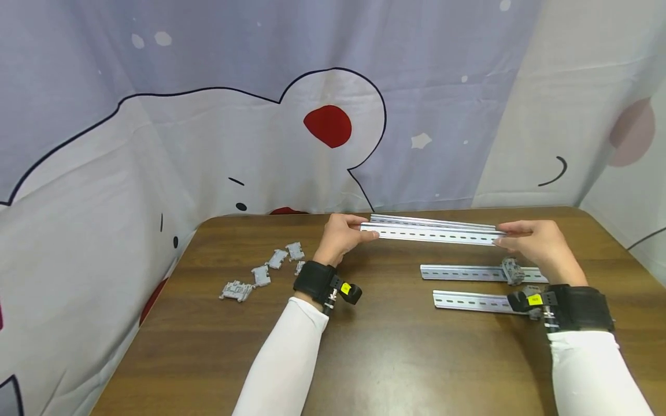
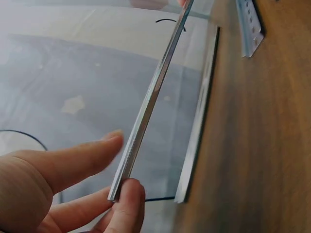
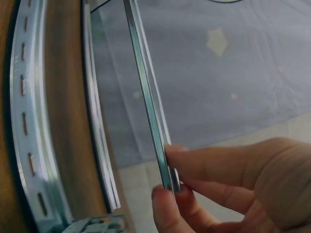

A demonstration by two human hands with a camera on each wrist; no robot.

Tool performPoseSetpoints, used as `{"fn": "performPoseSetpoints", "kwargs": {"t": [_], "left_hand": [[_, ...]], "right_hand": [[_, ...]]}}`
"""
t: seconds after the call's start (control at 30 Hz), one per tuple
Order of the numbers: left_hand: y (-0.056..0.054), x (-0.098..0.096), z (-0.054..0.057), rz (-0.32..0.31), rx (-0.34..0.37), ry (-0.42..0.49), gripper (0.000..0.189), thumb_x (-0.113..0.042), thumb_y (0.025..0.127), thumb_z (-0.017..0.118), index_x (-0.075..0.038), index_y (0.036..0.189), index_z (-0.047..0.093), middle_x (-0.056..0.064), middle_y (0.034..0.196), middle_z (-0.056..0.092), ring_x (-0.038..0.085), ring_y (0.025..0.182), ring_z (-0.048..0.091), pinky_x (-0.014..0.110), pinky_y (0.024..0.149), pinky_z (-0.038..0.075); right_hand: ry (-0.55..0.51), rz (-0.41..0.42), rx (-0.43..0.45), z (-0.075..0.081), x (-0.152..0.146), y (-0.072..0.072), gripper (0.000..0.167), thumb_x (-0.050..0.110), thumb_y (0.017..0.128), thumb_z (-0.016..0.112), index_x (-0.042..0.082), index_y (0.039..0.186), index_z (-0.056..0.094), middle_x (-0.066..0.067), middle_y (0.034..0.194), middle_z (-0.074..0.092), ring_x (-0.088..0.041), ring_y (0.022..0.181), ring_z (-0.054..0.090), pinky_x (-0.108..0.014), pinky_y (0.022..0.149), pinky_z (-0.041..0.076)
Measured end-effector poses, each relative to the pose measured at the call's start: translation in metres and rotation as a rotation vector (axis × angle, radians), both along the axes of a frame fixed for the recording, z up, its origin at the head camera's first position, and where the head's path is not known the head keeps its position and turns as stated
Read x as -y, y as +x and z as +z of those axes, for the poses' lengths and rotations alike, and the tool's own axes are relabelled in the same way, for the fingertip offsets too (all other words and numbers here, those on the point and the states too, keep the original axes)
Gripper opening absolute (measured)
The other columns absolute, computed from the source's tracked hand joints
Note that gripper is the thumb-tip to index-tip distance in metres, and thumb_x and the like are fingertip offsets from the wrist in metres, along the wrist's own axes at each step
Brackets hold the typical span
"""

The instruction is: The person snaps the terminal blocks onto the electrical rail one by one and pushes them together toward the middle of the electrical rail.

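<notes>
A long silver slotted rail (image 1: 433,234) hung nearly level above the table (image 1: 390,352), left hand (image 1: 338,236) and right hand (image 1: 540,241) holding its ends

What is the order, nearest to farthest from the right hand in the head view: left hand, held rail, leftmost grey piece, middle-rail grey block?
1. Held rail: gripped by the right hand.
2. Grey block: on the middle rail.
3. Left hand: held rail's other end.
4. Leftmost grey piece: left side of table.
</notes>
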State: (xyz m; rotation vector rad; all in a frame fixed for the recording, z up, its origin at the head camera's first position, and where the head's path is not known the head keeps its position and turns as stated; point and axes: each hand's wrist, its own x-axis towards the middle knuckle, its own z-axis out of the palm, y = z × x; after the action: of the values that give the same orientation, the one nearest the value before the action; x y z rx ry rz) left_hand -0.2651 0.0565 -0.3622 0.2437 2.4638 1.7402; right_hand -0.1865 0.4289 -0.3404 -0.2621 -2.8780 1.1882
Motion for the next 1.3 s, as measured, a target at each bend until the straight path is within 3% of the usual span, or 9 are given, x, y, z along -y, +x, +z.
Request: {"fn": "performPoseSetpoints", "kwargs": {"t": [0.13, 0.37, 0.5, 0.63, 0.93, 1.1, 1.3], "left_hand": [[0.001, 0.010, 0.007, -0.012, -0.036, -0.044, 0.051, -0.011, 0.073, 0.086, -0.006, 0.120, 0.069, 0.013, 0.107, 0.069, 0.022, 0.093, 0.063, 0.031, 0.073, 0.051], [0.004, 0.032, 0.012, -0.053, -0.072, -0.074, 0.050, -0.011, 0.072, 0.087, -0.012, 0.119, 0.071, 0.010, 0.107, 0.065, 0.018, 0.087, 0.059, 0.026, 0.067, 0.048], [0.011, 0.050, 0.019, -0.077, -0.089, -0.135, 0.045, -0.018, 0.073, 0.087, -0.017, 0.116, 0.073, 0.007, 0.105, 0.066, 0.018, 0.084, 0.060, 0.029, 0.066, 0.048], [0.023, 0.066, 0.030, -0.102, -0.098, -0.193, 0.044, -0.018, 0.075, 0.085, -0.014, 0.117, 0.072, 0.004, 0.094, 0.070, 0.017, 0.079, 0.062, 0.029, 0.064, 0.047], [0.048, 0.091, 0.040, -0.153, -0.229, -0.314, 0.039, -0.017, 0.078, 0.083, -0.011, 0.115, 0.072, 0.004, 0.090, 0.069, 0.015, 0.069, 0.055, 0.027, 0.055, 0.042], [0.056, 0.102, 0.043, -0.166, -0.246, -0.316, 0.039, -0.017, 0.078, 0.083, -0.010, 0.115, 0.072, 0.003, 0.094, 0.070, 0.013, 0.072, 0.062, 0.027, 0.056, 0.047], [0.065, 0.114, 0.046, -0.178, -0.279, -0.324, 0.039, -0.016, 0.078, 0.083, -0.008, 0.114, 0.072, 0.006, 0.099, 0.069, 0.013, 0.076, 0.065, 0.028, 0.061, 0.052]], "right_hand": [[0.005, 0.049, -0.003, 0.009, 0.005, 0.002, 0.062, 0.043, 0.087, 0.073, 0.004, 0.133, 0.058, -0.022, 0.123, 0.063, -0.023, 0.097, 0.067, -0.031, 0.073, 0.052], [0.021, 0.109, 0.055, 0.027, 0.016, 0.011, 0.078, 0.058, 0.076, 0.075, 0.013, 0.136, 0.056, -0.020, 0.133, 0.057, -0.036, 0.121, 0.052, -0.048, 0.086, 0.046], [0.034, 0.155, 0.050, 0.033, 0.024, 0.011, 0.075, 0.054, 0.074, 0.079, 0.013, 0.134, 0.058, -0.021, 0.131, 0.057, -0.034, 0.117, 0.053, -0.039, 0.080, 0.050], [0.057, 0.215, -0.007, 0.037, 0.031, 0.010, 0.068, 0.047, 0.075, 0.081, 0.014, 0.131, 0.062, -0.015, 0.126, 0.057, -0.024, 0.106, 0.055, -0.030, 0.074, 0.049], [0.143, 0.268, -0.041, 0.055, 0.047, 0.021, 0.060, 0.050, 0.073, 0.081, 0.020, 0.123, 0.066, -0.009, 0.110, 0.064, -0.018, 0.092, 0.059, -0.030, 0.068, 0.050], [0.166, 0.298, -0.055, 0.061, 0.056, 0.029, 0.055, 0.049, 0.073, 0.082, 0.021, 0.118, 0.067, -0.006, 0.099, 0.066, -0.017, 0.083, 0.060, -0.029, 0.064, 0.048], [0.198, 0.354, -0.103, 0.059, 0.068, 0.033, 0.052, 0.049, 0.071, 0.083, 0.020, 0.112, 0.069, -0.003, 0.097, 0.067, -0.015, 0.085, 0.065, -0.028, 0.067, 0.050]]}}
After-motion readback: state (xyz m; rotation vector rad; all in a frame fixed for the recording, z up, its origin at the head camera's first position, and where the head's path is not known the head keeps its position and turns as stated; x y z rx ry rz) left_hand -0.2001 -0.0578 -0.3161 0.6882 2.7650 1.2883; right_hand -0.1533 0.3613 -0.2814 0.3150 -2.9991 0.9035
